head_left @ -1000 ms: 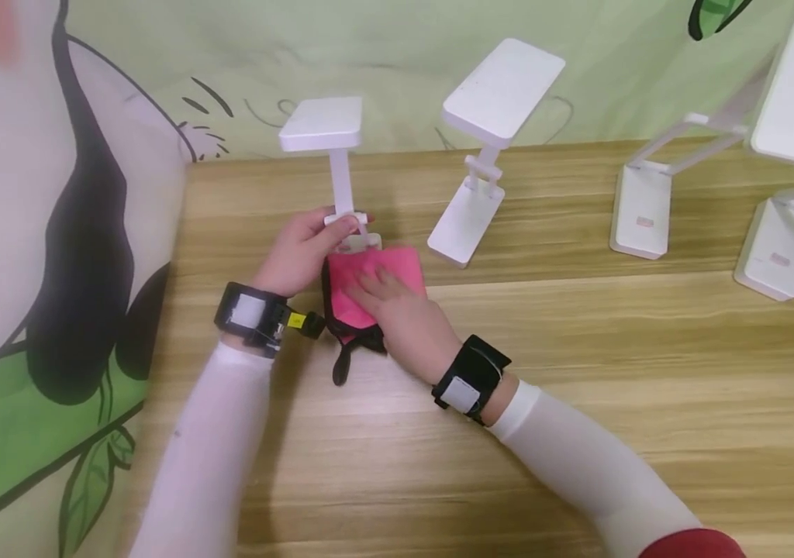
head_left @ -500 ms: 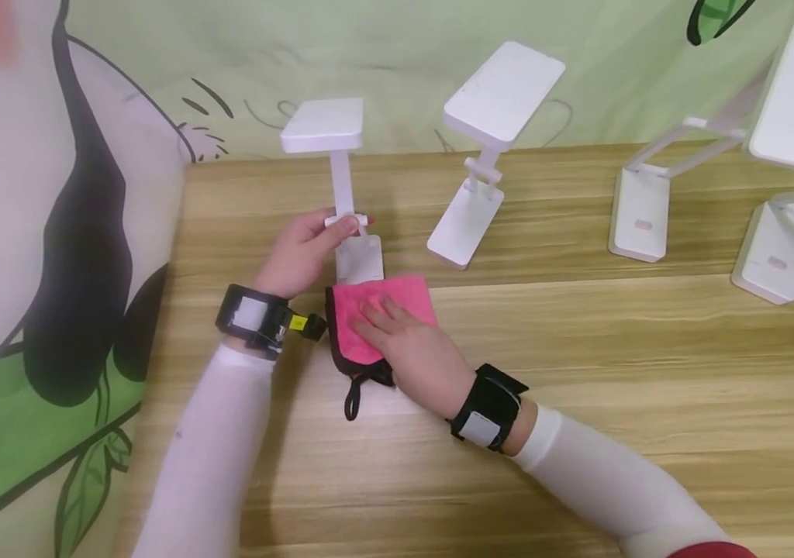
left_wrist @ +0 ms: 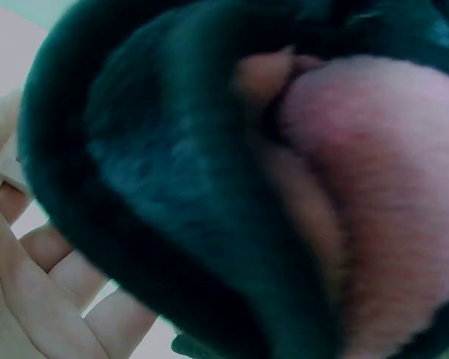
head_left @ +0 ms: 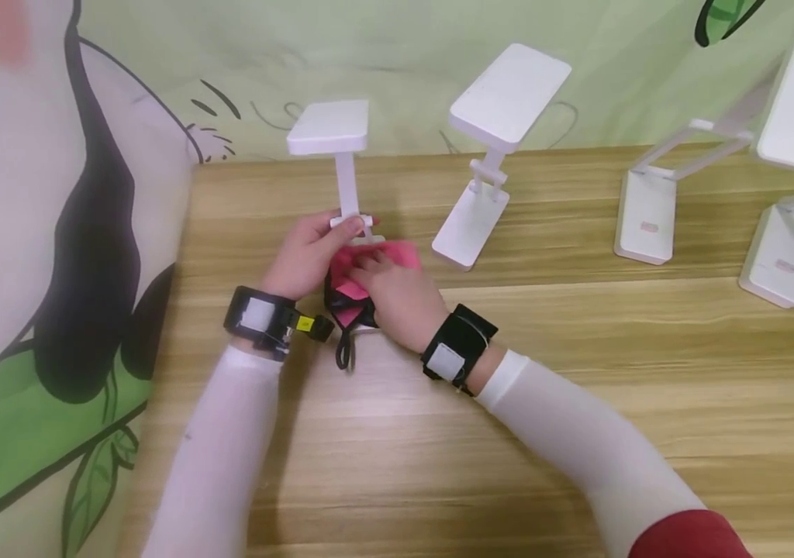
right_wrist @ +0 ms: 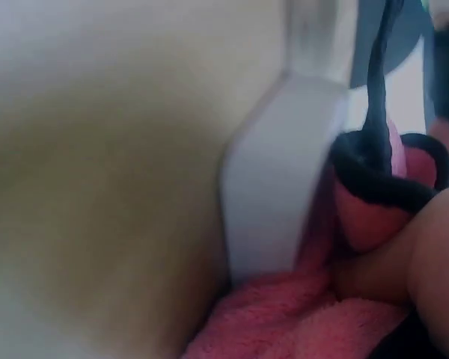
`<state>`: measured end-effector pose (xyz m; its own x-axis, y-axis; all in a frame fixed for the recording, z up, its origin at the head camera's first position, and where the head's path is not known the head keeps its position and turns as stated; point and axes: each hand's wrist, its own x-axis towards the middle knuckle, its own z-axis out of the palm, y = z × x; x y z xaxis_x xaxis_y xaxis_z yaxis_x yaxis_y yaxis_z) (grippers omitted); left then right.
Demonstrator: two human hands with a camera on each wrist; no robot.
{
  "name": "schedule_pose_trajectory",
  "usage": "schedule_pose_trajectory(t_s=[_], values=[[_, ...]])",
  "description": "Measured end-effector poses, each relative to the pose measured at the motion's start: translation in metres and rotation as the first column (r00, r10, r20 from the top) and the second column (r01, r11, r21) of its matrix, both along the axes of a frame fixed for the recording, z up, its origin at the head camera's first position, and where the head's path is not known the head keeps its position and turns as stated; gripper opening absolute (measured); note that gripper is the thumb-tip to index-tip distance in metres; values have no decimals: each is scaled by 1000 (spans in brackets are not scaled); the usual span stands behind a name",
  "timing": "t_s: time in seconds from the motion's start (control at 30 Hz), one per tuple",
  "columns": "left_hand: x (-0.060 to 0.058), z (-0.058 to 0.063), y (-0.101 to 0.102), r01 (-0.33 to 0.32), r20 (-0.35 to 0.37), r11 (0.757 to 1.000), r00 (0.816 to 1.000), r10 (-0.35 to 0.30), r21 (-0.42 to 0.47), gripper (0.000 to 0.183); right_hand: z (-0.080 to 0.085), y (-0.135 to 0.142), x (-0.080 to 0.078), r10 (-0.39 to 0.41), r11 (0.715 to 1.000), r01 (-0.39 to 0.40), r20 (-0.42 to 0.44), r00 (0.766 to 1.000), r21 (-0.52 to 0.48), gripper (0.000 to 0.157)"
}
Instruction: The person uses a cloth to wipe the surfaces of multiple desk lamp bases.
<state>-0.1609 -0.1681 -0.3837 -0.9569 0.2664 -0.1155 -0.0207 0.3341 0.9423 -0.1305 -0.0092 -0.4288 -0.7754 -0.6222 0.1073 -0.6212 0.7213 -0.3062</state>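
At the left of the table, a white folding desk lamp [head_left: 346, 182] stands with its head raised. My left hand [head_left: 309, 256] grips the lamp at the hinge, thumb across the front. A pink cloth [head_left: 400, 252] with black edging and a hanging loop lies bunched over the lamp's base. My right hand [head_left: 397, 298] holds the cloth against the base, its thumb tucked into a fold in the right wrist view. There the white base [right_wrist: 277, 179] shows beside the cloth. Dark cloth edging and a pink fold fill much of the left wrist view, partly blurred.
A second white desk lamp [head_left: 474, 225] stands just right of the held one. Two more lamps, one with a nearby base [head_left: 646, 221], the other farther right [head_left: 782, 260], stand along the back. A printed fabric backdrop [head_left: 397, 70] borders the wooden table [head_left: 509, 465].
My right hand slid the cloth toward me, baring the base, then pushed it back up over the base, where it is more bunched. The left hand kept its hold on the lamp.
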Motion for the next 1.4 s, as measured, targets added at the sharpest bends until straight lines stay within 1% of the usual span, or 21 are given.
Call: schedule_pose_trajectory(t_s=[0.1, 0.2, 0.3, 0.4, 0.47, 0.57, 0.63, 0.7, 0.77, 0.83, 0.87, 0.93, 1.03, 1.13, 1.17, 1.23, 1.3, 1.4], values=[[-2, -1, 0, 1, -1, 1000, 1000, -1, 7, 43, -1, 3, 12, -3, 1000, 3, -3, 1000, 17, 46], [-3, -1, -1, 2, -5, 1000, 1000, -2, -12, 42, 1, 8, 28, 6, 999, -8, 43, 999, 49, 51], [-3, 0, -2, 0, -15, 999, 1000, -1, -33, 41, 4, 13, 43, 36, 995, -44, 89, 995, 86, 55], [-2, 1, -2, -3, -27, 998, 1000, 1, -58, 41, 7, 16, 51, 63, 993, -73, 106, 992, 96, 55], [-2, 2, -1, -2, -31, 998, 1000, 0, -65, 41, 7, 16, 49, 65, 994, -74, 111, 992, 83, 53], [-2, 3, 1, -3, -28, 998, 1000, 1, -66, 42, 6, 13, 36, 44, 998, -49, 102, 994, 47, 48], [-2, 3, 1, -1, -29, 998, 1000, -1, -57, 42, 4, 8, 23, 23, 999, -25, 67, 998, 27, 44], [-1, 3, 2, 3, -28, 999, 1000, -5, -47, 41, 2, 2, 11, -6, 1000, 6, 11, 1000, 26, 40], [-2, 3, 2, 8, -23, 999, 1000, -9, -34, 39, -1, -2, 4, -21, 999, 22, -43, 999, 36, 39], [-3, 2, 0, 10, -14, 1000, 1000, -11, -29, 40, -3, -5, 4, -31, 999, 34, -64, 997, 40, 40], [-3, 1, 0, 14, -6, 1000, 1000, -14, -20, 41, -2, -4, 7, -35, 998, 37, -51, 998, 46, 42], [-5, -1, -2, 23, 5, 1000, 1000, -22, -14, 43, -1, 0, 17, -31, 998, 31, 0, 1000, 47, 45], [-8, -8, -4, 31, 8, 999, 1000, -31, -44, 47, 1, 9, 36, -18, 998, 13, 91, 996, 62, 50], [-11, -15, -5, 28, -8, 996, 1000, -29, -81, 50, 2, 14, 46, 10, 997, -18, 120, 993, 72, 50], [-12, -17, -6, 28, -10, 997, 1000, -29, -79, 50, 1, 14, 45, 15, 997, -24, 115, 993, 71, 49], [-12, -20, -6, 28, -16, 997, 999, -29, -69, 51, 0, 10, 39, 14, 999, -18, 79, 997, 49, 44], [-12, -20, -6, 26, -13, 998, 1000, -27, -49, 50, -1, 4, 27, -4, 999, 3, 23, 1000, 38, 40], [-10, -16, -6, 22, 10, 999, 1000, -22, -31, 47, -2, -6, 9, -34, 998, 37, -70, 997, 46, 36]])
